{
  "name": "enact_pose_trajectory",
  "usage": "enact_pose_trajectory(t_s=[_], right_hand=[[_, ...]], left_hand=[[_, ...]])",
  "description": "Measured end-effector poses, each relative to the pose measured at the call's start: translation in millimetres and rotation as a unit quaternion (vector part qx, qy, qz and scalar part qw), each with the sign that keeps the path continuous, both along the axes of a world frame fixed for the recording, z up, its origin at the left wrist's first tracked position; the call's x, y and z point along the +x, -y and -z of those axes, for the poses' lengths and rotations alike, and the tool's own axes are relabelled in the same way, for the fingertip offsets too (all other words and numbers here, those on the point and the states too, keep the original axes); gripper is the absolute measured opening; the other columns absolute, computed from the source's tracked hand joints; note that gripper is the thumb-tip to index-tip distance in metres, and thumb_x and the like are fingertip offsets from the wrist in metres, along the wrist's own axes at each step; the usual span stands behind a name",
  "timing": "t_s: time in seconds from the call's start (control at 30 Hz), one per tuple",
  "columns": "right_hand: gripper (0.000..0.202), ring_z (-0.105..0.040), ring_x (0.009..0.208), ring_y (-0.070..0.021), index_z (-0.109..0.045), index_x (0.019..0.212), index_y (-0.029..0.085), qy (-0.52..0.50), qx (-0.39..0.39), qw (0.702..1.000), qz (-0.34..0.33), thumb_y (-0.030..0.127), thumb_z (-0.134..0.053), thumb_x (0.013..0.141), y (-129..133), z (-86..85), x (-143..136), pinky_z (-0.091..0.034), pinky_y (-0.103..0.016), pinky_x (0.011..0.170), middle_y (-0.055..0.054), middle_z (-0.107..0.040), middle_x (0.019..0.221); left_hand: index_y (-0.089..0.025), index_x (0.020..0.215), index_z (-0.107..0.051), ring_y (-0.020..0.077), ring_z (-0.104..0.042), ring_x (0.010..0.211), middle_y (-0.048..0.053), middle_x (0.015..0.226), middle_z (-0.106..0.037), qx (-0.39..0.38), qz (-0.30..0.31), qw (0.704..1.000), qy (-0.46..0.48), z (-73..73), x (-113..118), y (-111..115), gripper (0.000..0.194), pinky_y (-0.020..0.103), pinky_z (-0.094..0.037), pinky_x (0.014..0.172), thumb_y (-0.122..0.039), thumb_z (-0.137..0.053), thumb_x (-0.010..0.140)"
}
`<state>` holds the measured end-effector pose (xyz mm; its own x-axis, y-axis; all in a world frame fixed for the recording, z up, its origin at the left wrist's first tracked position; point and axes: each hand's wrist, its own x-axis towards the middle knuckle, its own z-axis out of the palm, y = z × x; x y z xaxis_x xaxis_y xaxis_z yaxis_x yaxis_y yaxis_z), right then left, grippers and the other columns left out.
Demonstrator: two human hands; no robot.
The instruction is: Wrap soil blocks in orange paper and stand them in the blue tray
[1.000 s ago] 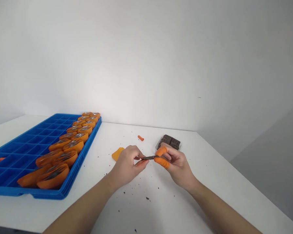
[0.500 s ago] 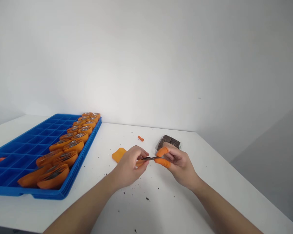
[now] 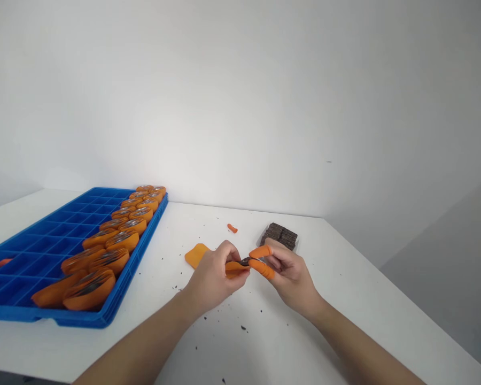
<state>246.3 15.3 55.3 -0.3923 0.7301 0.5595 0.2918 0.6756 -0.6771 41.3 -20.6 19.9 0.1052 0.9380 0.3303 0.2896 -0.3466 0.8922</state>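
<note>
My left hand (image 3: 214,277) is closed around a small orange pouch (image 3: 234,269), which gapes toward the right. Orange finger cots cover the thumb and forefinger of my right hand (image 3: 292,271). Between those tips I pinch a thin dark piece (image 3: 245,261), its left end at the pouch's mouth. How far it reaches inside is hidden. Just behind my left hand, more flat orange material (image 3: 195,255) lies on the table. Beyond my right hand sits a stack of dark brown flat pieces (image 3: 281,233) in a shallow clear holder.
On the left stands a blue compartment tray (image 3: 78,320), its right-hand columns filled with orange pouches (image 3: 118,261) holding dark and silvery pieces. A loose orange finger cot (image 3: 232,228) and dark crumbs (image 3: 243,328) lie on the white table (image 3: 324,331). A wall rises behind.
My right hand has shifted slightly left, bringing the dark piece to the pouch. In my left hand the orange pouch now shows wider and more opened.
</note>
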Motion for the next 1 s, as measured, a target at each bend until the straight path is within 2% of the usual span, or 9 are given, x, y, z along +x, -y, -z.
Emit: enact_pose_trajectory(t_s=[0.07,0.17,0.23,0.33,0.47,0.63,0.87,1.0], right_hand=[[0.041,-0.035,0.065,-0.0168,-0.063,0.072,0.025,0.003,0.033,0.999,-0.004,0.051,-0.071,0.103,-1.1,2.8,0.8,-0.032,-0.035,0.056,0.003,-0.033,0.071],[0.031,-0.038,0.064,-0.0174,-0.069,0.082,0.026,0.021,0.092,0.995,-0.009,0.041,-0.063,0.108,-1.4,5.1,1.5,-0.033,-0.035,0.056,0.002,-0.037,0.071],[0.023,-0.039,0.063,-0.0174,-0.070,0.087,0.027,0.032,0.135,0.990,-0.007,0.035,-0.063,0.108,-0.7,5.5,1.2,-0.032,-0.035,0.055,0.002,-0.038,0.071],[0.023,-0.038,0.061,-0.0165,-0.066,0.083,0.026,0.036,0.174,0.984,-0.002,0.027,-0.064,0.106,0.7,5.5,-0.4,-0.030,-0.035,0.055,0.003,-0.037,0.070],[0.027,-0.038,0.062,-0.0163,-0.061,0.079,0.025,0.034,0.155,0.987,0.018,0.027,-0.063,0.106,1.0,7.0,-0.9,-0.031,-0.035,0.055,0.002,-0.038,0.071],[0.031,-0.038,0.063,-0.0169,-0.060,0.077,0.025,0.040,0.119,0.991,0.048,0.032,-0.061,0.108,-1.0,10.8,1.6,-0.033,-0.035,0.056,0.002,-0.036,0.071],[0.027,-0.039,0.062,-0.0175,-0.066,0.081,0.026,0.046,0.150,0.987,0.035,0.033,-0.062,0.107,-1.9,8.2,0.3,-0.032,-0.036,0.055,0.001,-0.038,0.069],[0.019,-0.039,0.061,-0.0179,-0.071,0.086,0.027,0.040,0.162,0.985,0.045,0.031,-0.067,0.104,-1.4,6.9,0.5,-0.032,-0.036,0.056,0.001,-0.040,0.068]], left_hand=[[-0.026,0.092,-0.050,0.0167,-0.064,0.064,-0.004,0.078,-0.070,0.000,-0.015,1.000,-0.002,0.9,1.5,0.1,0.030,0.026,-0.043,0.055,-0.034,-0.078,0.086],[-0.027,0.092,-0.050,0.0187,-0.070,0.070,-0.003,0.085,-0.076,0.001,-0.038,0.999,-0.005,0.3,2.4,0.5,0.034,0.027,-0.046,0.059,-0.033,-0.081,0.083],[-0.027,0.092,-0.049,0.0193,-0.072,0.072,-0.003,0.085,-0.077,0.004,-0.051,0.999,-0.004,-0.8,2.7,0.8,0.033,0.027,-0.048,0.060,-0.033,-0.081,0.084],[-0.027,0.092,-0.049,0.0202,-0.074,0.075,-0.004,0.085,-0.077,0.012,-0.065,0.998,-0.005,-2.0,3.5,1.2,0.033,0.028,-0.049,0.063,-0.030,-0.081,0.083],[-0.027,0.093,-0.049,0.0214,-0.075,0.077,-0.003,0.087,-0.078,0.012,-0.067,0.998,-0.011,-1.5,5.5,1.0,0.033,0.029,-0.049,0.064,-0.031,-0.080,0.084],[-0.027,0.093,-0.048,0.0196,-0.069,0.067,-0.005,0.077,-0.070,0.030,-0.075,0.996,-0.033,-1.6,8.0,1.7,0.030,0.028,-0.043,0.058,-0.029,-0.077,0.083],[-0.027,0.092,-0.048,0.0189,-0.065,0.065,-0.005,0.074,-0.066,0.045,-0.086,0.994,-0.041,-2.9,8.6,2.0,0.029,0.028,-0.042,0.058,-0.026,-0.075,0.082],[-0.027,0.092,-0.050,0.0196,-0.068,0.068,-0.004,0.077,-0.068,0.047,-0.085,0.995,-0.033,-0.3,7.5,1.8,0.028,0.029,-0.044,0.059,-0.028,-0.076,0.083]])
